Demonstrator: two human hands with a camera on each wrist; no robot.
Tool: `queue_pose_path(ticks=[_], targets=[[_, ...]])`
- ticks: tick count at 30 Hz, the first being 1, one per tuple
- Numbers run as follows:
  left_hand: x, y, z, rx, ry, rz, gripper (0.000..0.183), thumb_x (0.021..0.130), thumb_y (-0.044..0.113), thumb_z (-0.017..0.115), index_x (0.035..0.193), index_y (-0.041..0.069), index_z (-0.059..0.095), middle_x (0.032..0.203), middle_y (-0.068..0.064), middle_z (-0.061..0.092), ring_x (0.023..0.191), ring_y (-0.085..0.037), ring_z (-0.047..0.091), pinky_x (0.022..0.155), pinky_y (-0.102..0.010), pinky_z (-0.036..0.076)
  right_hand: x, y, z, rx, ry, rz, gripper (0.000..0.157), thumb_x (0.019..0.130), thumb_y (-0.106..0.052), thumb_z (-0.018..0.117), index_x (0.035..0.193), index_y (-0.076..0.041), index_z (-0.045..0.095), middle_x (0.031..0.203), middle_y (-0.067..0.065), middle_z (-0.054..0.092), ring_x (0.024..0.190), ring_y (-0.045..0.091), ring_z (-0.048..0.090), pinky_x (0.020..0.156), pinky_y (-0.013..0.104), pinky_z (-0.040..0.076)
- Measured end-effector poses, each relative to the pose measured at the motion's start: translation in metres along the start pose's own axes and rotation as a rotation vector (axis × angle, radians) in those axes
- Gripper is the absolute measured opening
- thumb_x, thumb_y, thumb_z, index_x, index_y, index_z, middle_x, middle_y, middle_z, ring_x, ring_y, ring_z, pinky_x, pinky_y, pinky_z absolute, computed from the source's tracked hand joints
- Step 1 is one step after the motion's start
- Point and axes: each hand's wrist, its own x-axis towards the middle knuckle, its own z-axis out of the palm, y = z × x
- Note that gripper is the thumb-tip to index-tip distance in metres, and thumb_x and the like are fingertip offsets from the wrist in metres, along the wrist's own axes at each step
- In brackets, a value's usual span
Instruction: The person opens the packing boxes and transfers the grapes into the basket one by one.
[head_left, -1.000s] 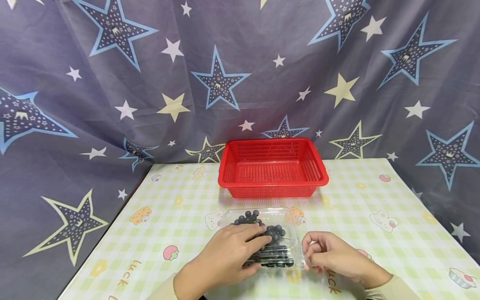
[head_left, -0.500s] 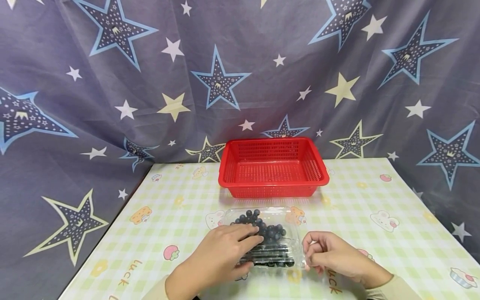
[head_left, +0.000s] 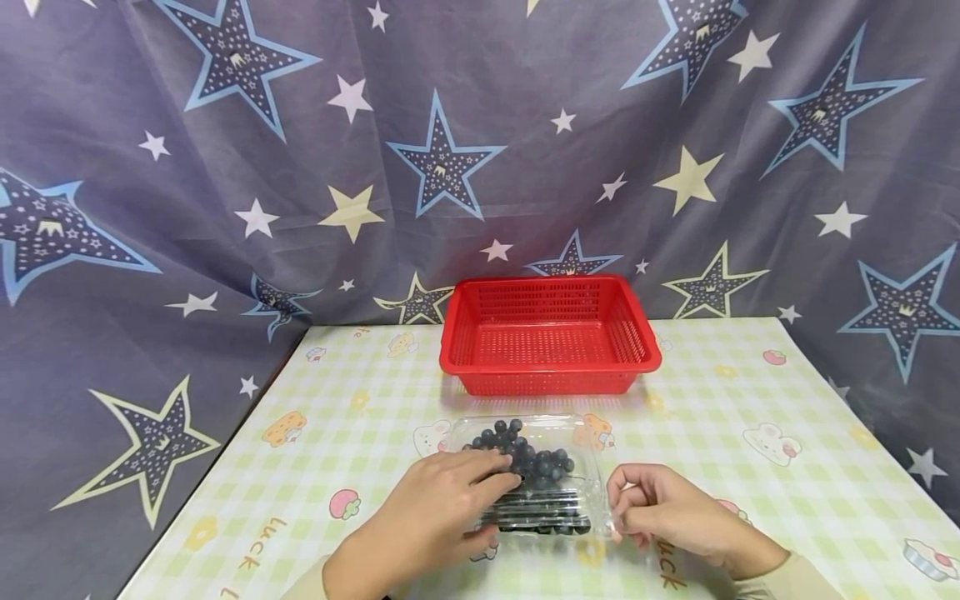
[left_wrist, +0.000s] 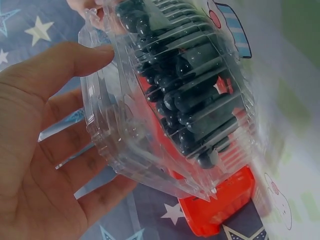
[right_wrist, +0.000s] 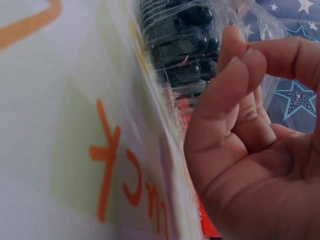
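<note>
Flat on the checked tablecloth [head_left: 315, 475], a clear plastic box [head_left: 592, 483] with dark round fruit [head_left: 542, 468], probably grapes, inside. Likely light for its bulk; walls thin, springy and slick by the look, apt to flex under a squeeze. Contents probably firm-skinned but easy to bruise, and quick to roll if tilted. Best held by the stiffer rim or corners, or supported from below, rather than pressed mid-top. Over the box's left side, the left hand [head_left: 442, 504], fingers spread across the top, thumb by the near edge. At the near right corner, the right hand [head_left: 660, 504], fingers curled in, pinching the plastic edge. Just beyond, a red basket [head_left: 558, 367] with perforated walls. Behind, a star-patterned curtain [head_left: 300, 150].
</note>
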Motion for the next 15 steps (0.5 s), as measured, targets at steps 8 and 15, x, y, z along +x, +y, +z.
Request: queue_pose_path(ticks=[8,15], targets=[[-0.005,-0.003,0.0,-0.018,0.015,0.004,0.048,0.074,0.034,0.075,0.119,0.021,0.062,0.125,0.004,0.06,0.114,-0.015,0.058,0.089,-0.033,0.051,0.001,-0.001,-0.001,0.0,0.001,0.003,0.016,0.088,0.002,0.053,0.101,0.009,0.046,0.076,0.014,0.065,0.06,0.015,0.056,0.055,0.027,0.05],[-0.012,-0.002,-0.001,-0.062,-0.01,-0.046,0.053,0.072,0.033,0.077,0.121,0.023,0.062,0.129,0.006,0.057,0.12,-0.012,0.054,0.096,-0.034,0.047,0.001,0.0,0.0,-0.001,-0.002,0.005,0.014,0.088,0.001,0.053,0.1,0.006,0.047,0.076,0.013,0.065,0.061,0.014,0.056,0.055,0.027,0.05]])
